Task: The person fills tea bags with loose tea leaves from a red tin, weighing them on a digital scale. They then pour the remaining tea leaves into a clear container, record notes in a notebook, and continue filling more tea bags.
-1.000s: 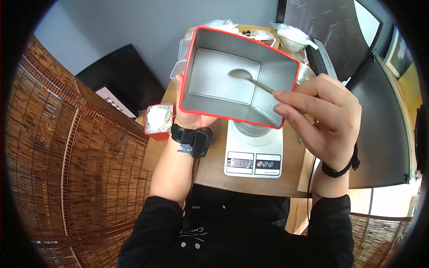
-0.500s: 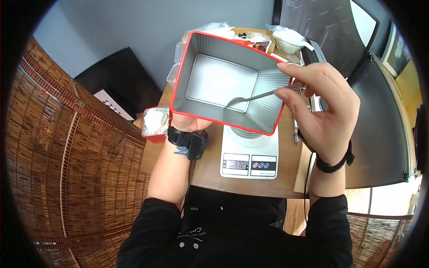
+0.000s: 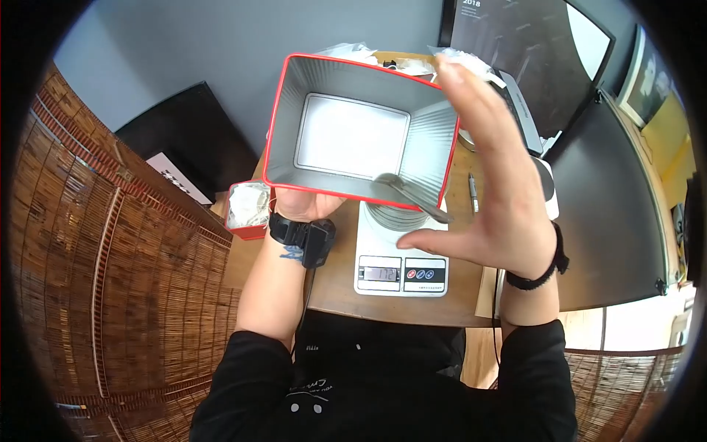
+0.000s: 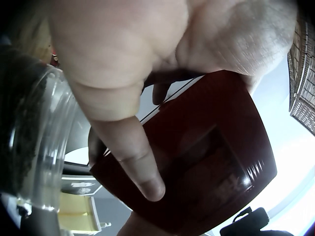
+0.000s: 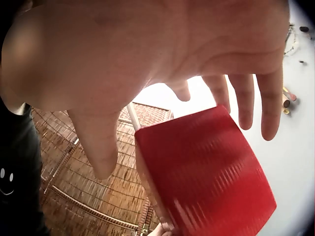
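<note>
My left hand [image 3: 303,205] grips a red-rimmed metal tin [image 3: 353,136] from below, its mouth tipped toward the head camera. Bare silvery walls and base show inside. In the left wrist view a finger [image 4: 140,167] lies along the tin's red outside. A metal spoon [image 3: 421,200] leans in the tin, bowl inside, handle across the rim at the lower right. My right hand [image 3: 504,188] is beside the tin with fingers and thumb spread, holding nothing; in the right wrist view its straight fingers hang near the red wall.
Below the tin, a white kitchen scale [image 3: 367,247] bears a clear round container [image 3: 401,219]. A small red box [image 3: 249,210] with white contents stands at left. A pen [image 3: 473,191] lies at right. Bags fill the table's back, near a monitor [image 3: 515,59].
My right hand has let go of the spoon and spread its fingers. The spoon now rests on the tin's rim. The tin appears slightly farther left in the head view.
</note>
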The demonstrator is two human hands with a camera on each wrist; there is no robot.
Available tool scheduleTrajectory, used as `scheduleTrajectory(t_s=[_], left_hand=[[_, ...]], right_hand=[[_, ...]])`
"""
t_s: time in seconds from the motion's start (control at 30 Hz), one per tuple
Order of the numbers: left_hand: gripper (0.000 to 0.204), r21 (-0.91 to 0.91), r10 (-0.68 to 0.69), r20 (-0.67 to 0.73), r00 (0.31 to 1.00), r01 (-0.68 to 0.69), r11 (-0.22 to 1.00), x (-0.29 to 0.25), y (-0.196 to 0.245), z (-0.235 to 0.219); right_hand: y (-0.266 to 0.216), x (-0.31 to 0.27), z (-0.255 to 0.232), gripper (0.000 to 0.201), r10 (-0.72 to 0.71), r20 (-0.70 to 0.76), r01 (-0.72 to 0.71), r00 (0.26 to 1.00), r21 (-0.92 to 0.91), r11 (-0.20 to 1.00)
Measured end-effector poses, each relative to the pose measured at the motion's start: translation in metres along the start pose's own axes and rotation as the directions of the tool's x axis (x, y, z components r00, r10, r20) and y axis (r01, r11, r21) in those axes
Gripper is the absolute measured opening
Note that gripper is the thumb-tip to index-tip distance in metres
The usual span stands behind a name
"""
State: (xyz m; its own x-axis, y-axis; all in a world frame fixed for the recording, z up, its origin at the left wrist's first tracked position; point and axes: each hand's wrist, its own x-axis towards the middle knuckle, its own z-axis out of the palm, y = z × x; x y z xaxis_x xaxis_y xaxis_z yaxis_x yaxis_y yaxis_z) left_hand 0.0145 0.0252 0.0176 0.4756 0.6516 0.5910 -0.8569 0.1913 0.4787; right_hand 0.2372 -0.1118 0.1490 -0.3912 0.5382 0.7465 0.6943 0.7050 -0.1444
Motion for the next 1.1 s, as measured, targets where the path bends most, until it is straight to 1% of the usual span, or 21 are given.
scheduleTrajectory(t_s=[0.13, 0.2, 0.27, 0.3, 0.33, 0.37, 0.4, 0.47, 0.53, 0.6, 0.67, 0.73, 0.77, 0.8, 0.87, 0.9, 0.97, 1.0, 1.03, 1.07, 1.1], left_hand=[[0.073, 0.039, -0.010, 0.027, 1.000, 0.009, 0.999, 0.000, 0.001, 0.005], [0.072, 0.071, -0.015, 0.039, 0.999, 0.012, 0.997, 0.000, 0.003, 0.003], [0.071, 0.125, -0.002, 0.021, 1.000, -0.001, 0.992, 0.000, 0.007, -0.006], [0.065, 0.161, 0.023, -0.070, 0.997, -0.011, 0.987, 0.005, 0.014, -0.010], [0.060, 0.197, 0.052, -0.160, 0.986, -0.019, 0.980, 0.007, 0.018, -0.013], [0.047, 0.352, 0.138, -0.384, 0.913, 0.007, 0.936, 0.005, 0.016, -0.013], [0.047, 0.349, 0.138, -0.384, 0.913, 0.005, 0.937, 0.004, 0.016, -0.017], [0.033, 0.445, 0.155, -0.492, 0.857, 0.094, 0.890, 0.004, 0.017, -0.027], [0.028, 0.425, 0.117, -0.505, 0.855, 0.129, 0.896, 0.005, 0.012, -0.018], [0.023, 0.405, 0.078, -0.517, 0.853, 0.164, 0.899, 0.005, 0.006, -0.015], [0.021, 0.440, 0.037, -0.499, 0.866, 0.216, 0.872, 0.004, 0.000, -0.019], [0.021, 0.444, 0.039, -0.480, 0.876, 0.204, 0.872, 0.004, -0.004, -0.020], [0.021, 0.464, 0.044, -0.481, 0.875, 0.212, 0.860, 0.003, -0.007, -0.020], [0.021, 0.482, 0.048, -0.482, 0.875, 0.219, 0.848, 0.003, -0.008, -0.019], [0.022, 0.482, 0.035, -0.473, 0.880, 0.226, 0.847, 0.003, -0.011, -0.022], [0.023, 0.506, 0.039, -0.454, 0.890, 0.222, 0.834, 0.003, -0.014, -0.020], [0.023, 0.526, 0.039, -0.436, 0.899, 0.219, 0.822, 0.002, -0.017, -0.021], [0.024, 0.529, 0.003, -0.405, 0.914, 0.232, 0.816, 0.002, -0.018, -0.023], [0.025, 0.533, -0.036, -0.374, 0.927, 0.246, 0.810, 0.001, -0.019, -0.024], [0.025, 0.528, -0.046, -0.375, 0.926, 0.254, 0.810, 0.000, -0.020, -0.026], [0.028, 0.557, -0.046, -0.376, 0.926, 0.266, 0.787, 0.001, -0.022, -0.022]], right_hand=[[0.002, 0.000, 0.005, 0.123, -0.006, -0.012, 0.006, 1.000, -0.023, 1.000], [0.009, 0.001, 0.002, 0.119, 0.005, -0.057, -0.001, 0.998, 0.075, 0.997], [0.017, 0.000, -0.004, 0.115, 0.096, -0.185, -0.061, 0.978, 0.186, 0.981], [0.022, -0.001, -0.006, 0.112, 0.155, -0.255, -0.091, 0.954, 0.245, 0.965], [0.033, -0.001, -0.006, 0.110, 0.187, -0.326, -0.076, 0.927, 0.325, 0.943], [0.040, 0.000, -0.006, 0.107, 0.293, -0.356, -0.174, 0.887, 0.329, 0.928], [0.047, 0.000, -0.007, 0.104, 0.393, -0.386, -0.269, 0.835, 0.337, 0.902], [0.078, -0.006, -0.001, 0.101, 0.462, -0.401, -0.358, 0.791, 0.310, 0.881], [0.083, -0.002, 0.002, 0.102, 0.563, -0.297, -0.543, 0.771, 0.154, 0.825], [0.118, -0.014, 0.022, 0.101, 0.436, -0.229, -0.451, 0.871, -0.017, 0.892], [0.132, -0.022, 0.041, 0.098, 0.471, -0.142, -0.486, 0.871, -0.111, 0.867], [0.137, -0.026, 0.057, 0.100, 0.479, -0.093, -0.488, 0.873, -0.125, 0.864], [0.141, -0.028, 0.062, 0.101, 0.524, -0.041, -0.525, 0.851, -0.125, 0.842], [0.144, -0.030, 0.066, 0.101, 0.523, -0.041, -0.524, 0.851, -0.127, 0.842], [0.149, -0.033, 0.073, 0.101, 0.553, 0.008, -0.553, 0.833, -0.044, 0.832], [0.150, -0.034, 0.076, 0.104, 0.560, 0.032, -0.559, 0.828, -0.041, 0.828], [0.159, -0.041, 0.086, 0.106, 0.533, 0.034, -0.532, 0.845, -0.029, 0.846], [0.160, -0.042, 0.088, 0.108, 0.506, 0.034, -0.506, 0.862, -0.011, 0.862], [0.160, -0.043, 0.090, 0.111, 0.533, 0.085, -0.537, 0.842, 0.031, 0.843], [0.163, -0.044, 0.093, 0.111, 0.541, 0.085, -0.545, 0.837, 0.029, 0.838], [0.165, -0.043, 0.095, 0.111, 0.539, 0.083, -0.545, 0.838, 0.102, 0.832]])
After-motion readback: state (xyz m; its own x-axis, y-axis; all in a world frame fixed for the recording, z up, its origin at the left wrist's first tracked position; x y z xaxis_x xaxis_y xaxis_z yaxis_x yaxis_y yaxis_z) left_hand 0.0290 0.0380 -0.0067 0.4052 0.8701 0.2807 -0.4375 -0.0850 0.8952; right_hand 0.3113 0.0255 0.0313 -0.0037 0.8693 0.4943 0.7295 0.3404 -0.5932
